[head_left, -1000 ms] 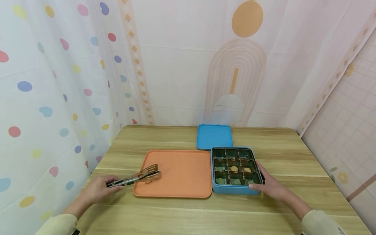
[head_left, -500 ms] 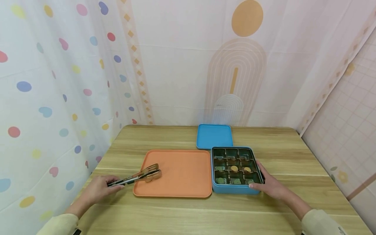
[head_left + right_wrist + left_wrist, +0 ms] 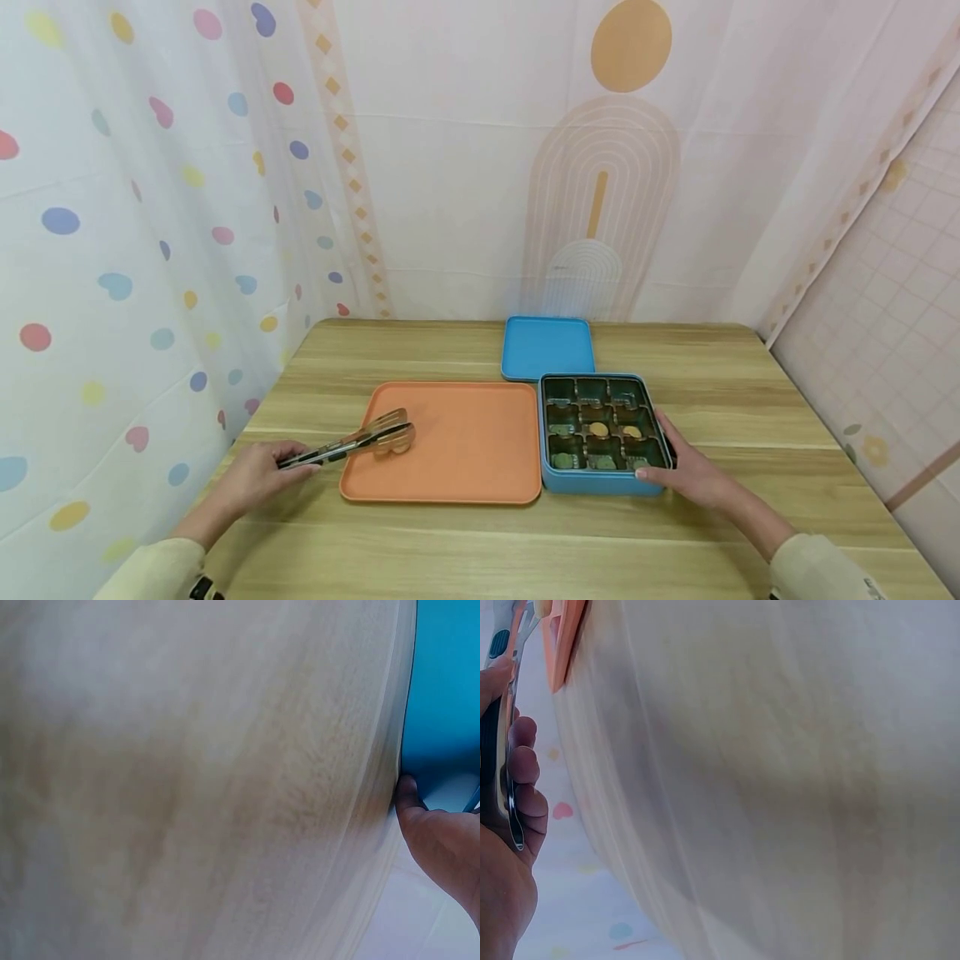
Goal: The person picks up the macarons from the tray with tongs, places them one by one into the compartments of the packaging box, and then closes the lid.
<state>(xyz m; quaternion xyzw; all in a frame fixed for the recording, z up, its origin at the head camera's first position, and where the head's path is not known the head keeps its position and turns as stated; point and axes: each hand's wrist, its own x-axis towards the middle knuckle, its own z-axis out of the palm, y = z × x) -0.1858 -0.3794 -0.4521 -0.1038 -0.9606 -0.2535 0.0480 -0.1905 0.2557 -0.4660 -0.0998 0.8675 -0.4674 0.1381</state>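
Note:
My left hand grips a pair of food tongs by the handles, thumb on one side and fingers curled on the other in the left wrist view. The tongs' brownish slotted heads hang over the left part of an orange tray, slightly apart. At the right, my right hand holds the near right corner of a square blue box, thumb at the front and fingers along the side. A dark divided insert fills the box. Two yellowish round pieces sit in its middle row, and greenish pieces in the front row.
A flat blue lid lies behind the box, near the back edge of the wooden table. The orange tray is right beside the box's left wall. Patterned curtains hang behind and at the left.
The tongs have lifted a little and shifted slightly right, along with my left hand. My right hand and the box stay as they were.

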